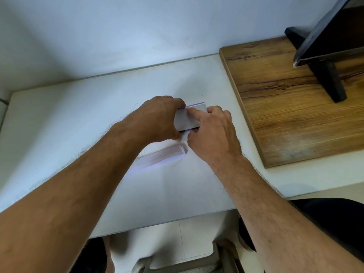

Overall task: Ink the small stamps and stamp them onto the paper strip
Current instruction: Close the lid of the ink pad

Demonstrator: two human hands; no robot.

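Looking down at a white desk top [78,134], both bare hands are bunched over a small flat grey rectangular case [186,120], probably the stamp set or ink pad, though I honestly can't tell which since the hands cover most of it. The left hand [155,119] wraps over the case's left end with its fingers curled down around the far corner, and the right hand [212,133] comes in from the right with its index finger laid flat across the top and the thumb tucked under the near edge, so both are closed on the case rather than spread. A thin dark line shows along the case's near edge, maybe a seam or a gap under a lid, too small to call, and there's a faint purple line along the far edge. Its long axis seems to run left to right, tipped a bit so the right end sits farther from me. Just in front of it, near the hands but not touching them, lies a pale pinkish-white paper strip [163,156] flat on the desk; its long axis runs diagonally from near-left to far-right, the far end pointing toward the right hand's wrist area. No print on it that I can make out, and the left end fades into the glare. Off to the right is a brown wood-grain board [285,115] with a black monitor stand [331,79] on it, the dark screen cut off by the frame
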